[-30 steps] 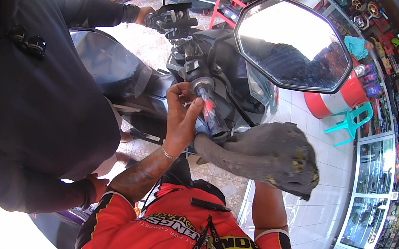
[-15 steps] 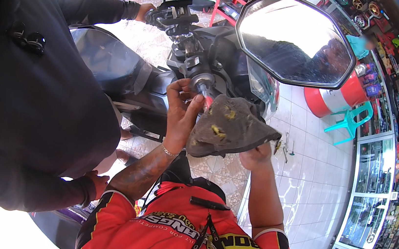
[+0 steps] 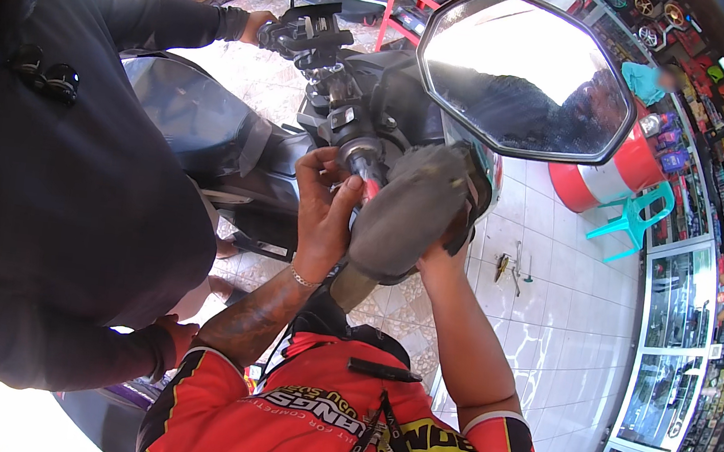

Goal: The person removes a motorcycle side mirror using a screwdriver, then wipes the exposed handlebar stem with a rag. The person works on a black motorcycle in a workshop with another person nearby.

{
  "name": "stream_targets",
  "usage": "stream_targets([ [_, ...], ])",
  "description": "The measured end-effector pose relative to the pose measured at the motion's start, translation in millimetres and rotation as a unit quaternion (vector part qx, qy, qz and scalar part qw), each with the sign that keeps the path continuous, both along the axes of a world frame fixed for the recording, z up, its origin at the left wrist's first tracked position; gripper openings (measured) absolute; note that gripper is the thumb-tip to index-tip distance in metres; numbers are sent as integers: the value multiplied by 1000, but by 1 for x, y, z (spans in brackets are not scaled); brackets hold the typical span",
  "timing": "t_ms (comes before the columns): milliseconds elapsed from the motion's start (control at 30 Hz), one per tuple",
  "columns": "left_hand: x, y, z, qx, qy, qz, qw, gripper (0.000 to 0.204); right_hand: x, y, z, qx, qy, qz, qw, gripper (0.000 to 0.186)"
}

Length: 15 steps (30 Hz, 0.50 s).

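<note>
My left hand [image 3: 323,213] is at the bare end of a motorcycle handlebar [image 3: 361,156], thumb and fingers curled about a small red piece [image 3: 371,189] at its tip. A bracelet circles that wrist. Right beside it, my right hand [image 3: 447,249] grips a worn grey cloth-like piece [image 3: 413,205] from behind. That piece is smeared by motion and hides most of the right fingers. The motorcycle's mirror [image 3: 527,71] juts out above on the right.
A person in dark clothes [image 3: 97,196] stands at the left, one hand [image 3: 260,27] on the far handlebar grip. Tools [image 3: 513,268] lie on the tiled floor. A turquoise stool [image 3: 639,222], a red-and-white drum [image 3: 595,181] and glass display cases [image 3: 665,305] line the right.
The grey piece has turned and swung up toward the mirror, its yellow patches mostly gone from sight. My right hand moved left and up with it; my left hand stays at the bar end.
</note>
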<state>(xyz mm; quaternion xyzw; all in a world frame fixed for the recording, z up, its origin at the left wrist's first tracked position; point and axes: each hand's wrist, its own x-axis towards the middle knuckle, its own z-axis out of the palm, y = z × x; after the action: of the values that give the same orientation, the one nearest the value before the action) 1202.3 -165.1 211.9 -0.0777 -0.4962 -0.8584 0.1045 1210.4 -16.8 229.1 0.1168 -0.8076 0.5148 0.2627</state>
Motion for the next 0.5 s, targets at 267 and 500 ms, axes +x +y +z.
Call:
stream_targets([
  [267, -2, -3, 0, -49, 6, 13, 999, 47, -14, -4, 12, 115, -4, 56, 992, 29],
  [500, -4, -3, -9, -38, 30, 14, 999, 49, -20, 1, 26, 231, -4, 149, 962, 33],
])
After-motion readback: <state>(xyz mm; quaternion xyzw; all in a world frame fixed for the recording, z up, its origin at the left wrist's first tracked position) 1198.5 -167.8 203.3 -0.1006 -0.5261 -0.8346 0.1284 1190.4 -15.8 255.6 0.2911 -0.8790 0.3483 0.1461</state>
